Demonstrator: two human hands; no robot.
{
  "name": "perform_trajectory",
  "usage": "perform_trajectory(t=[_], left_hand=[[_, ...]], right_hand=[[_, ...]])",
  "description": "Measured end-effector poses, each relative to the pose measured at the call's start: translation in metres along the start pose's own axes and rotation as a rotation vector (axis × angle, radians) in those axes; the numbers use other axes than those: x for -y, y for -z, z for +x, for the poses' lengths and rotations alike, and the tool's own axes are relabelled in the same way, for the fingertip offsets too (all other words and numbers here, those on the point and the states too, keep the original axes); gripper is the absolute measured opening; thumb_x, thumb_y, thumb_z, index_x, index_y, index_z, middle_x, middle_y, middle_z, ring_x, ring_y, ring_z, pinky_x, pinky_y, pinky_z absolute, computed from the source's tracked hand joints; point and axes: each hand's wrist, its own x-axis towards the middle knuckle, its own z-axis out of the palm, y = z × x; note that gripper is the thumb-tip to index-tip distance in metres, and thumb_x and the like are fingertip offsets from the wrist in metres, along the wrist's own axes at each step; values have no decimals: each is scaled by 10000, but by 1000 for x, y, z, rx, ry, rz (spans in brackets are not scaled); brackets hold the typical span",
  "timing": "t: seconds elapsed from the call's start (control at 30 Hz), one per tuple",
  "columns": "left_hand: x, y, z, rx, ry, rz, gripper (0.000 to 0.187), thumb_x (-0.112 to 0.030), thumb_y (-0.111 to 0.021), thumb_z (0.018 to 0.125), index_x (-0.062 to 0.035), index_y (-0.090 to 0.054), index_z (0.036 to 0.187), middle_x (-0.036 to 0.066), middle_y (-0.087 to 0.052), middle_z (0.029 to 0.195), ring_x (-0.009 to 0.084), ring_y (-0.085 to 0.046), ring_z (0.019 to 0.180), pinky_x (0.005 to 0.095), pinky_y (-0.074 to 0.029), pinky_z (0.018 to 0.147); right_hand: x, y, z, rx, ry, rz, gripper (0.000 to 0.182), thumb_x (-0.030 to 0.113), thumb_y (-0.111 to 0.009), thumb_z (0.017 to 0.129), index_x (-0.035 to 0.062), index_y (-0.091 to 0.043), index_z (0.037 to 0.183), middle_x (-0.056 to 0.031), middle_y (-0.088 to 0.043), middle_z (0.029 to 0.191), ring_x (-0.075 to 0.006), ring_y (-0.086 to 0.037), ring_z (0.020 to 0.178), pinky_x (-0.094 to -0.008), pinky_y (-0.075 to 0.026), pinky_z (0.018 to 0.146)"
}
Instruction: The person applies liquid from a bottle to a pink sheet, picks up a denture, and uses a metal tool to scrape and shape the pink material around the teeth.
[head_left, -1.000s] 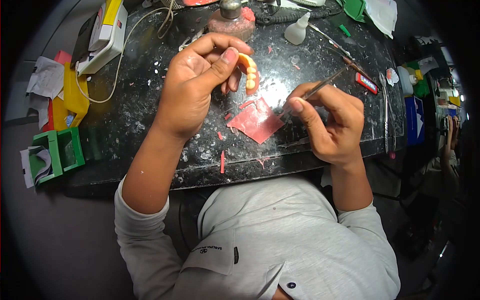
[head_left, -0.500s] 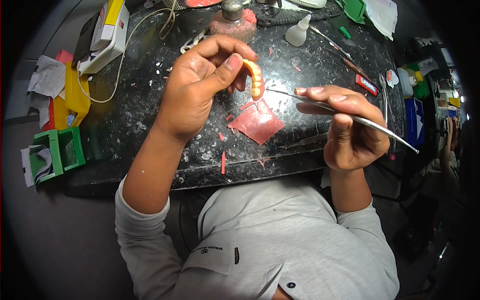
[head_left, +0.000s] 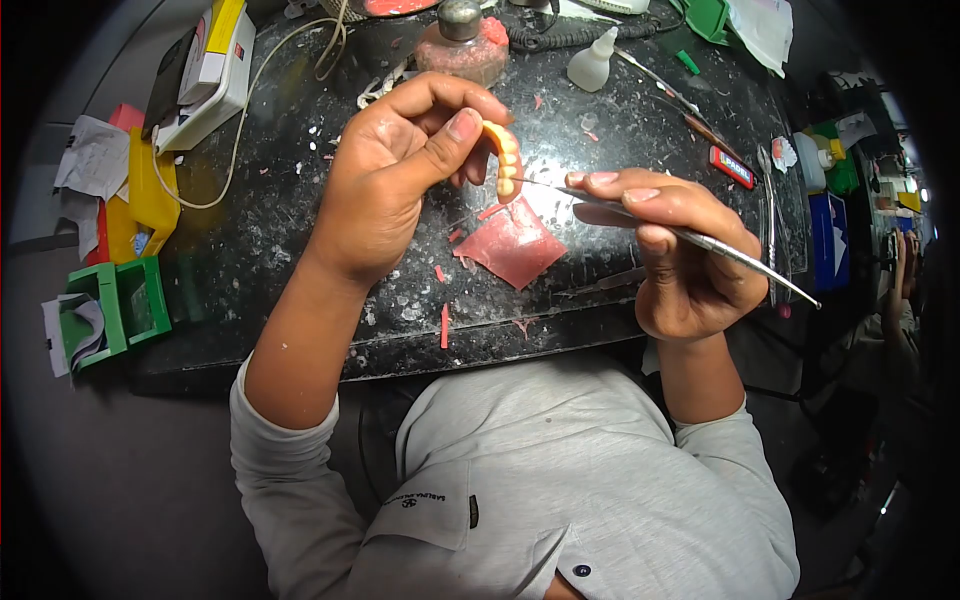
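Note:
Between the thumb and fingers of my left hand is a curved denture piece with a row of cream teeth and a pink edge. My right hand grips a thin metal tool like a pen. The tool's fine tip points left and is at the lower teeth; whether it touches them I cannot tell. Below the denture piece, a pink wax sheet lies on the black table, with small pink scraps around it.
At the back stand a glass jar with a metal cap and a white dropper bottle. A red box and several slim tools lie at the right. Green trays and a white device are at the left.
My right hand and the metal tool have moved slightly left, bringing the tip to the teeth. My left hand has hardly moved.

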Motion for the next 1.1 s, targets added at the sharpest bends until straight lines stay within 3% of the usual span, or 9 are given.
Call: perform_trajectory(t=[0.07,0.13,0.43,0.5,0.57,0.6,0.93,1.03,1.1], left_hand=[[0,0,0,-2,2,-11,229,-201,-558,1077,-18,-617,1202,77,-690,1038,124,-652,855,260,-463,766],[0,0,0,-9,-2,-6,228,-199,-558,1077,-16,-617,1200,79,-689,1032,129,-653,853,260,-463,767],[2,2,1,-13,-2,6,213,-186,-548,1078,-12,-612,1183,94,-679,1016,150,-649,828,263,-453,755],[2,3,1,-8,-8,12,209,-183,-542,1080,-13,-610,1180,95,-676,1020,151,-646,827,267,-450,750],[0,1,1,-44,4,-24,201,-175,-525,1084,-12,-603,1174,104,-670,1032,162,-643,827,276,-444,745],[0,1,0,-43,5,-25,201,-175,-525,1084,-12,-603,1174,104,-670,1032,162,-643,827,276,-444,745],[-1,0,1,-29,18,-77,203,-153,-499,1083,9,-597,1157,127,-652,1023,176,-616,805,297,-458,741],[-1,1,1,3,34,-124,207,-140,-494,1077,27,-598,1143,125,-638,988,173,-594,785,305,-468,727],[-1,1,1,15,50,-148,210,-135,-490,1075,35,-598,1137,124,-630,969,171,-584,777,308,-473,720]], right_hand=[[1,0,1,71,35,-42,178,0,-568,1028,-158,-595,1105,-325,-700,994,-421,-743,933,-507,-666,787],[6,-7,0,-82,-75,43,141,-50,-670,952,-148,-683,1054,-253,-746,989,-349,-761,933,-411,-632,827],[5,-5,-3,-127,-84,104,111,-97,-639,954,-171,-648,1037,-264,-723,1006,-347,-760,881,-409,-667,767],[9,-6,-3,-219,-156,104,73,-81,-671,939,-130,-680,991,-221,-740,948,-270,-760,830,-348,-644,718],[12,2,-2,19,-426,-192,35,-53,-710,912,-87,-707,920,-164,-748,859,-189,-739,747,-284,-592,651],[8,-1,-2,41,-365,-242,45,-31,-735,890,-66,-716,869,-125,-743,796,-140,-704,666,-252,-542,601],[12,2,0,178,-303,-316,41,-35,-739,888,-68,-717,876,-124,-716,753,-140,-682,620,-249,-526,568],[12,3,-3,76,-349,-168,100,-24,-629,987,-115,-661,964,-217,-729,904,-237,-728,754,-300,-595,656],[7,-2,-3,-83,-144,45,146,-6,-563,1027,-133,-607,1086,-273,-705,971,-321,-747,814,-387,-660,705]])
